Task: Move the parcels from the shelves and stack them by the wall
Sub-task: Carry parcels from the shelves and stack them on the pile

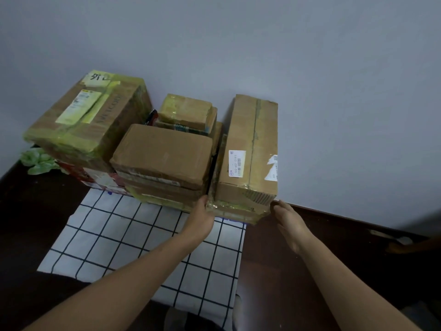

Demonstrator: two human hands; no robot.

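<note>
Several cardboard parcels stand stacked against the pale wall [334, 91]. A long parcel with a white barcode label [250, 149] lies on top of the right stack. My left hand [201, 218] touches the near left corner of the taped box beneath it [236, 209], fingers fairly straight. My right hand [290, 220] hovers just off that box's right corner, fingers relaxed and holding nothing. A plain brown parcel [162, 151] tops the middle stack. A big parcel with yellow tape [90, 115] sits at the left. A small parcel [186, 109] rests at the back.
A white cloth with a black grid [148, 247] lies on the dark floor [310, 271] in front of the stacks. Crumpled green plastic [38, 161] sits at the left by the wall. A red-and-white box [95, 177] lies under the big parcel.
</note>
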